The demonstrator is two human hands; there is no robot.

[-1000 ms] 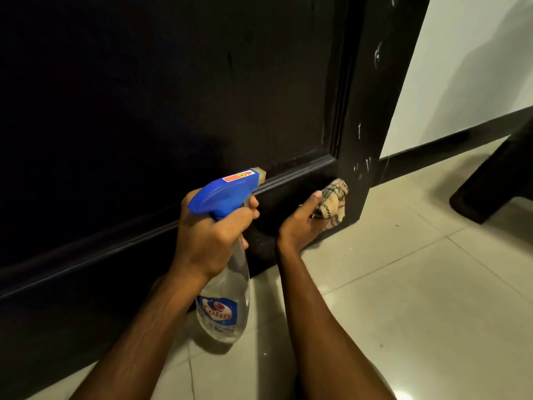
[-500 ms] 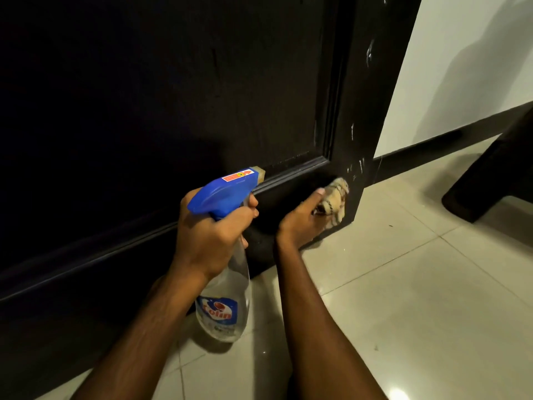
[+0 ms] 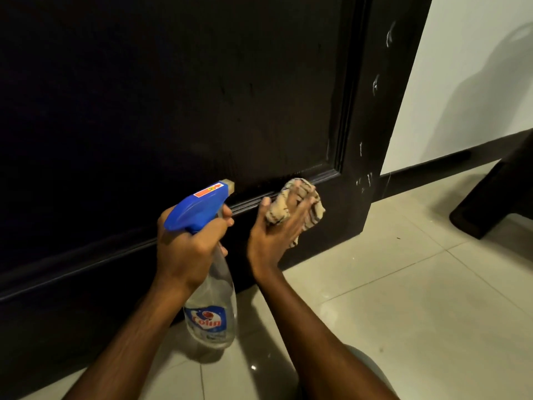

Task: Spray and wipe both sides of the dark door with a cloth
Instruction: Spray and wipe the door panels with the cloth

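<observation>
The dark door (image 3: pixel 202 90) fills the left and middle of the head view, its lower panel moulding running down to the left. My left hand (image 3: pixel 187 246) grips a clear spray bottle (image 3: pixel 212 313) with a blue trigger head, nozzle close to the door. My right hand (image 3: pixel 277 229) holds a beige striped cloth (image 3: pixel 294 203) bunched against the door's bottom rail, just under the moulding. White scuff marks show on the door's right stile.
Pale floor tiles (image 3: pixel 403 298) spread to the right. A white wall (image 3: pixel 467 82) with a dark skirting stands behind the door's edge. A dark furniture leg (image 3: pixel 490 209) stands at the far right on the floor.
My right hand with the cloth has moved left and up along the bottom rail, away from the door's right corner. The spray bottle stays about where it was.
</observation>
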